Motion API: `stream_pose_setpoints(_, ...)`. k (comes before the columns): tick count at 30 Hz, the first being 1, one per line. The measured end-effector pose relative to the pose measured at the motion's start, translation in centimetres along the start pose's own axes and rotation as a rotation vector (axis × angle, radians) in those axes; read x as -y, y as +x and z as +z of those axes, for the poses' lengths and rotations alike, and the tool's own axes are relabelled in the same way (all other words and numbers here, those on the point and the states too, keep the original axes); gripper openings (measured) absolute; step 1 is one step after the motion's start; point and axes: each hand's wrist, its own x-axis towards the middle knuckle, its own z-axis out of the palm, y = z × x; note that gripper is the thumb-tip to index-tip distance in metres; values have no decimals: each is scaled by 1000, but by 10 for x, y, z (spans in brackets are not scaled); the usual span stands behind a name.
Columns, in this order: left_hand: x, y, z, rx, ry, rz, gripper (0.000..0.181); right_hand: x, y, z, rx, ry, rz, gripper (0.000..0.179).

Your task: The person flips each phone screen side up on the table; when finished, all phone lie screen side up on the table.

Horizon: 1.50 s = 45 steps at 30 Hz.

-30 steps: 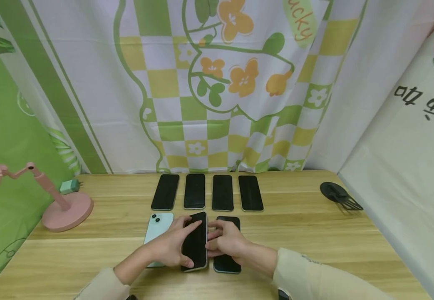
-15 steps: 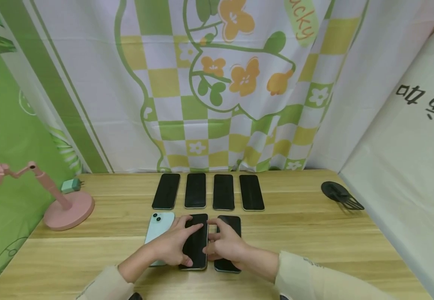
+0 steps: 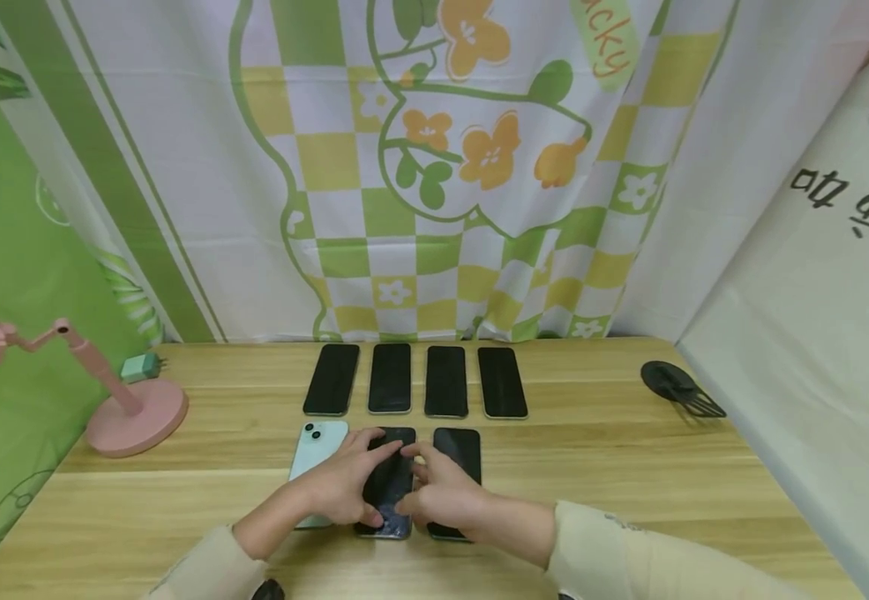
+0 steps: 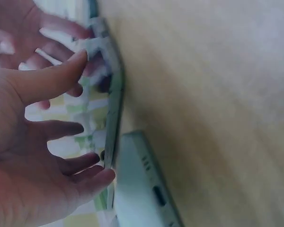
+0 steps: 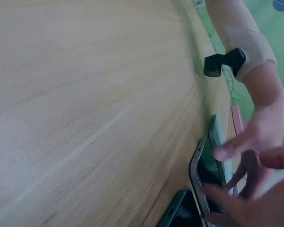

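Observation:
A black-screened smartphone (image 3: 387, 479) lies face up in the middle of the front row. Its lower screen shows a pale, mottled patch. My left hand (image 3: 337, 487) spans it from the left, thumb at the lower part and forefinger near the top. In the left wrist view, that hand's fingers (image 4: 61, 127) are spread and nearly straight over the glossy screen. My right hand (image 3: 445, 496) reaches in from the right, fingertips over the screen's right side; its forearm side covers part of another dark phone (image 3: 464, 450). A pale mint phone (image 3: 320, 450), camera side up, lies left, partly under my left hand.
Behind, a row of several black phones (image 3: 391, 379) lies face up on the wooden table (image 3: 591, 467). A pink stand (image 3: 137, 417) and a green plug adapter (image 3: 140, 367) stand at the left. A black slotted holder (image 3: 677, 387) lies at the right, before a patterned curtain (image 3: 434, 208).
The middle phone, earlier tilted between both hands, has come down flat. My right fingers have shifted left from its edge onto the screen, where a pale patch now shows. My left hand has barely moved.

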Motion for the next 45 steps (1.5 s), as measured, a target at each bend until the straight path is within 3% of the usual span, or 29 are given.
stream_pose_setpoints(4,8,-6,-13,-65,-2,23,101,2,3,6,-108,-338,-193,52)
stream_pose_setpoints(7,15,-11,-24,-107,25,21,102,1,10,10,-126,-564,-348,43)
stream_pose_setpoints(14,45,-29,-42,-102,99,-83,101,-1,32,31,47,-1083,-646,43)
stream_pose_setpoints(18,63,-37,-49,-59,121,-73,105,2,42,48,122,-1301,-706,54)
stream_pose_setpoints(24,79,-40,-50,-18,62,-53,105,6,56,66,196,-1358,-606,65)
stream_pose_setpoints(29,85,-40,-48,-21,67,-46,105,4,64,75,182,-1419,-601,59)
stream_pose_setpoints(34,90,-40,-48,-66,62,11,104,6,66,79,151,-1469,-625,51)
stream_pose_setpoints(38,95,-37,-48,-151,-49,71,97,7,66,82,158,-1460,-610,53)
stream_pose_setpoints(40,97,-33,-48,-184,-141,56,92,8,66,83,154,-1445,-586,55)
stream_pose_setpoints(45,96,-23,-47,-196,-354,-139,85,9,64,85,146,-1401,-543,56)
